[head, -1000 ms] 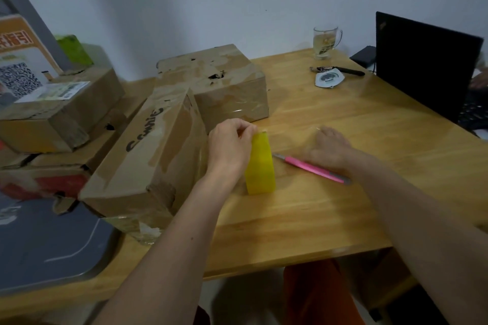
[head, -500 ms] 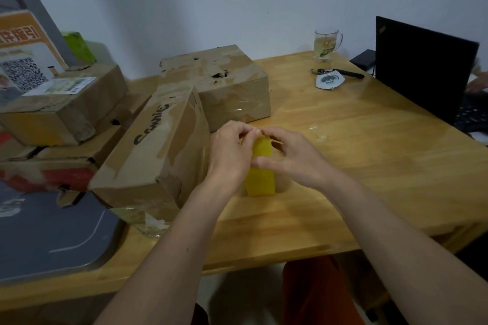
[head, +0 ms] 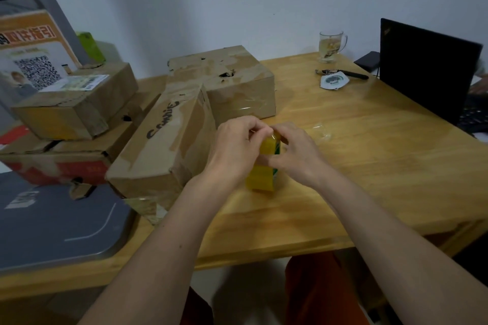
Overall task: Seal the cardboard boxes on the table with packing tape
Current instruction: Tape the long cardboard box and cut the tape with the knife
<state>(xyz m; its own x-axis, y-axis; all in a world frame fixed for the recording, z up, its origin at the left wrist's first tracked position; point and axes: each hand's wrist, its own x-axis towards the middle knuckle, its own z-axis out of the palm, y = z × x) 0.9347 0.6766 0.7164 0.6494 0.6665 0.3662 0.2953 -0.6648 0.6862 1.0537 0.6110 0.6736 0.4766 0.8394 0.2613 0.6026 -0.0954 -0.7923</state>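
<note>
A yellow roll of packing tape [head: 260,178] stands on edge on the wooden table [head: 369,155]. My left hand [head: 232,150] grips its top from the left, fingers curled over the rim. From the right, my right hand [head: 295,153] pinches at the roll's top edge, where a bit of clear tape shows. Just left of the roll lies a long cardboard box with black lettering [head: 163,145]. Behind that one sits a squarer cardboard box [head: 232,84] with clear tape on its front.
More cardboard boxes [head: 74,103] are stacked at the left, above a grey tray [head: 52,224]. At the back right stand a glass mug [head: 330,45], a white mask [head: 333,81], a dark pen [head: 353,75] and a black laptop [head: 427,66]. A crumpled scrap of clear tape [head: 320,132] lies right of my hands.
My right hand left the pink tool on the table and came to the top of the tape roll. The pink tool is out of sight now. My left hand stayed on the roll.
</note>
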